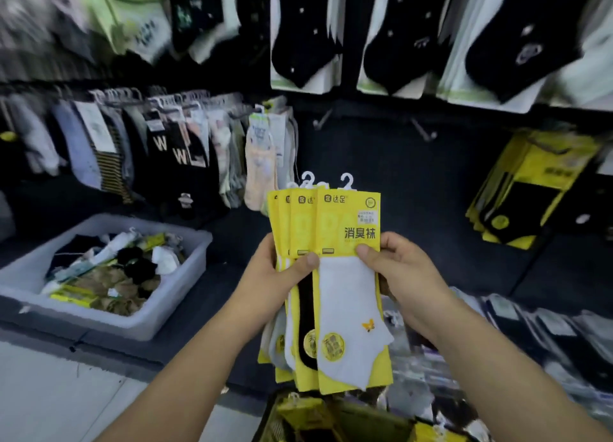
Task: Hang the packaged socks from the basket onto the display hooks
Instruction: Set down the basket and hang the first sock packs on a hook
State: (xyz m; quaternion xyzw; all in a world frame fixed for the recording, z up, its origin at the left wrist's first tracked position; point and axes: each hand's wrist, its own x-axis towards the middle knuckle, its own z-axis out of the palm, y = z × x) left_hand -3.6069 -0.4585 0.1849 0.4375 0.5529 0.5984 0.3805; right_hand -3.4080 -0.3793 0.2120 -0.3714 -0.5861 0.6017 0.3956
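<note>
While the fanned yellow sock packs (pixel 300 222) stand upright, the left hand (pixel 275 276) grips the bunch and the right hand (pixel 404 269) pinches the front pack (pixel 348 292). Separating seems underway, and next its hanger (pixel 346 180) must meet the bare hook (pixel 323 118) above.

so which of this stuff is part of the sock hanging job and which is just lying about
Job: yellow sock packs, left hand and right hand holding them, basket, empty display hooks.
Lying about: grey tub of loose socks, black socks hanging above, W-print socks at left.
</note>
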